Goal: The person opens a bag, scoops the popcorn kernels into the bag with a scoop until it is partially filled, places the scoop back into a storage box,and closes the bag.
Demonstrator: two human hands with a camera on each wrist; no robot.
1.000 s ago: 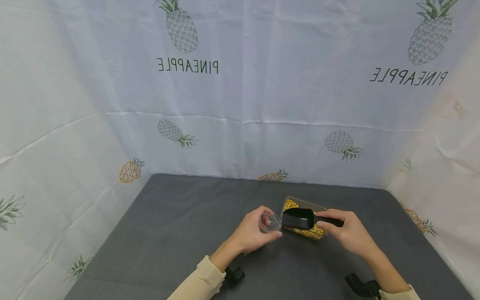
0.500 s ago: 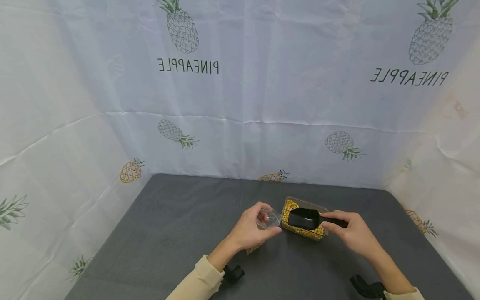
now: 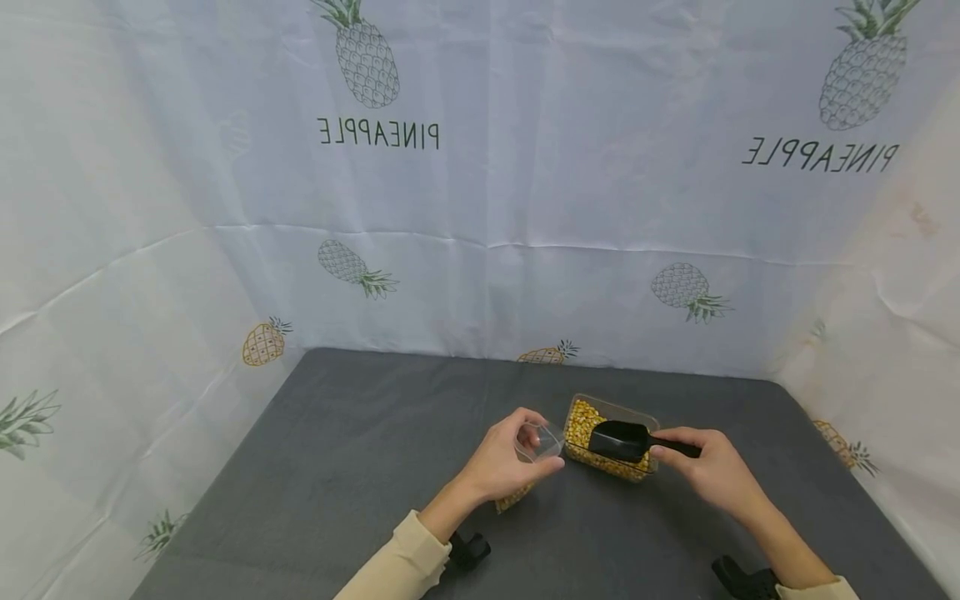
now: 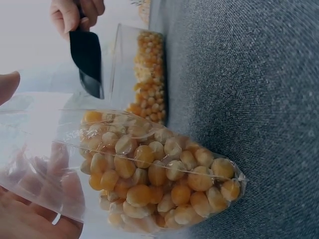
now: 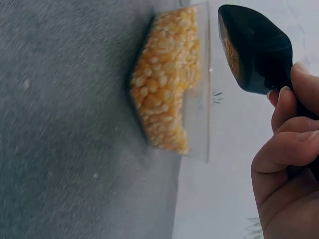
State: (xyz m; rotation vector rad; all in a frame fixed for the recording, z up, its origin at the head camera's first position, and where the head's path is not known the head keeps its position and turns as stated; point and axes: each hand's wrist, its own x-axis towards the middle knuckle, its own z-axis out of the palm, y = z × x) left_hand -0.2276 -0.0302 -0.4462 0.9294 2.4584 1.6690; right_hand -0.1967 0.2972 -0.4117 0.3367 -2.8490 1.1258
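My left hand point(image 3: 501, 460) grips a clear plastic bag point(image 4: 154, 174) near its top, thumb and fingers spread round the wide mouth. Corn kernels fill the bag's lower part, which narrows to a corner near the grey table. By its handle, my right hand point(image 3: 708, 468) holds a black scoop point(image 3: 617, 440) over a clear rectangular container point(image 3: 617, 410). Yellow corn kernels point(image 5: 162, 74) lie in that container, heaped higher on one side in the right wrist view. The scoop is held above the rim there, its hollow mostly turned away.
A dark grey cloth point(image 3: 375, 433) covers the table. Behind and at both sides hang white curtains point(image 3: 480, 167) printed with pineapples. Black wrist mounts point(image 3: 468, 552) sit below both hands, close to the tabletop.
The scoop and my right hand have shifted right, from beside the bag's mouth to over the container. My left hand stays nearly in place with the bag.
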